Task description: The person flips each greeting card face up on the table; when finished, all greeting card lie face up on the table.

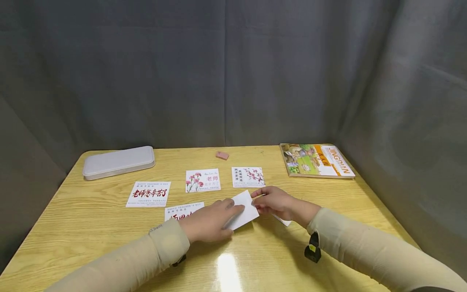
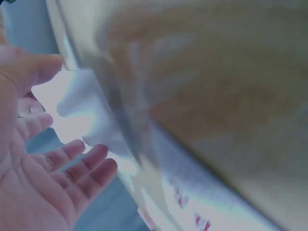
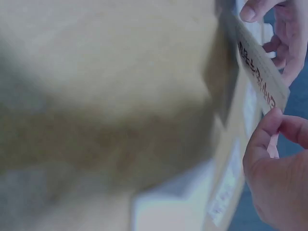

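Observation:
In the head view a white card (image 1: 241, 217), blank side up, is tilted above the table between both hands. My right hand (image 1: 273, 202) pinches its right edge between thumb and fingers; red lettering shows on the card's other face (image 3: 262, 77) in the right wrist view. My left hand (image 1: 211, 221) is at the card's left end, fingers loosely extended in the left wrist view and thumb close to a corner; firm contact is unclear. A red-lettered card (image 1: 182, 209) lies partly behind the left hand. Another card (image 1: 286, 221) is mostly hidden below the right hand.
Farther back lie a red-lettered card (image 1: 148, 194), a carnation card (image 1: 202, 181) and a blossom card (image 1: 248, 177). A white case (image 1: 118, 163) is at back left, a small pink block (image 1: 221, 155) at back centre, a picture book (image 1: 316, 161) at back right. Grey curtains surround the table.

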